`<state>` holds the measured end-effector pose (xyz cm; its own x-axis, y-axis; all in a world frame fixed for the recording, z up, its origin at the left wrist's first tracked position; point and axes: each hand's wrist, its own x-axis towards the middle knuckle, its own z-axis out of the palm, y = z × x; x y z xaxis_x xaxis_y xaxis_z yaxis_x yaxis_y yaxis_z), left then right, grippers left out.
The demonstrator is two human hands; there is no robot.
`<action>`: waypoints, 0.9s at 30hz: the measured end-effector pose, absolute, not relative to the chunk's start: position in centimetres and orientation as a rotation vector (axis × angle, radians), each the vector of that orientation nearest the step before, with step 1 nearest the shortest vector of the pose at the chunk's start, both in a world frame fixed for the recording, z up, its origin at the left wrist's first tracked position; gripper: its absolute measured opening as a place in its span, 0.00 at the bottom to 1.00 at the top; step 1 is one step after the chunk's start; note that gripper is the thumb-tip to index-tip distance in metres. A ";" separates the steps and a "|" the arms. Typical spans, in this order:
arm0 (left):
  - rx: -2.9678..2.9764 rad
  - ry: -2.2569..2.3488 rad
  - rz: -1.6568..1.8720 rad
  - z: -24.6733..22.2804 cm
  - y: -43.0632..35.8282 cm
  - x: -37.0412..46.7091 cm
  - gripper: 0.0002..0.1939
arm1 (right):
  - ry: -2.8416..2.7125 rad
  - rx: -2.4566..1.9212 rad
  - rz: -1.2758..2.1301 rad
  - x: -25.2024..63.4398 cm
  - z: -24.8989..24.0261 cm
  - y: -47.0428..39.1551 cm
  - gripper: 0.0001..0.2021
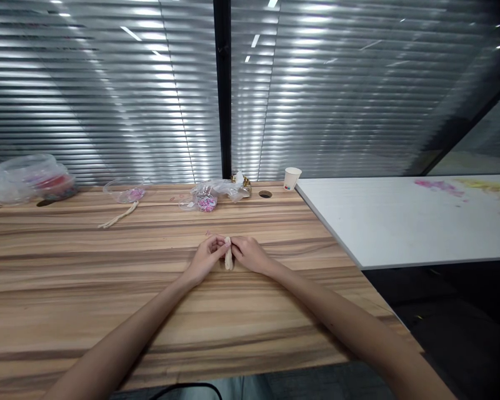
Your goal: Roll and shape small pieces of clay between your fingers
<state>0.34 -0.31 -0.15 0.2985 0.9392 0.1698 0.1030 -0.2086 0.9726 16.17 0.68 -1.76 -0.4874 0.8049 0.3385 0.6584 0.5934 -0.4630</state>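
Note:
Above the middle of the wooden table, my left hand (209, 258) pinches the upper end of a short cream yarn bundle (229, 260) between thumb and fingers. My right hand (250, 255) meets it from the other side, its fingers closed at the same upper end. The bundle's lower part hangs down between the two hands, looking folded or doubled. Exactly how the fingertips grip it is partly hidden. Farther off to the left lies a longer cream yarn strand (119, 216), split into strands at its near end.
A clear plastic tub (127, 190) with pink bits and a small tub of pink and purple pieces (207, 204) stand at the back, beside crumpled plastic wrap (229, 189). Stacked clear containers (37, 176) sit far left. A paper cup (291, 178) stands near the white table (400, 222).

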 end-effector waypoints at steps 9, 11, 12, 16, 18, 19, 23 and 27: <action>1.630 0.993 1.023 -0.1 -0.5 0.4 0.12 | -2.299 -1.143 0.339 16.1 -1.4 0.5 0.11; 1.638 1.002 1.017 -0.1 -0.5 0.4 0.13 | -2.304 -1.147 0.337 16.1 -1.4 0.5 0.11; 1.643 1.004 1.014 -0.1 -0.5 0.4 0.13 | -2.307 -1.153 0.338 16.1 -1.4 0.5 0.11; 1.674 1.008 1.009 -0.2 -0.5 0.3 0.13 | -2.309 -1.169 0.337 16.2 -1.5 0.5 0.11; 1.689 1.012 1.008 -0.3 -0.4 0.3 0.13 | -2.311 -1.174 0.334 16.2 -1.5 0.5 0.11; 1.694 1.013 1.007 -0.3 -0.4 0.3 0.13 | -2.311 -1.175 0.333 16.2 -1.5 0.5 0.11; 1.693 1.010 1.012 -0.2 -0.5 0.3 0.13 | -2.314 -1.169 0.332 16.2 -1.6 0.6 0.11; 1.695 1.010 1.004 -0.1 -0.6 0.3 0.13 | -2.308 -1.172 0.339 16.2 -1.6 0.6 0.11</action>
<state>0.31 -0.62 -0.09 0.3376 0.9218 0.1904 0.1960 -0.2667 0.9436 16.22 0.58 -1.63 -0.4872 0.8048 0.3390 0.6731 0.5934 -0.4414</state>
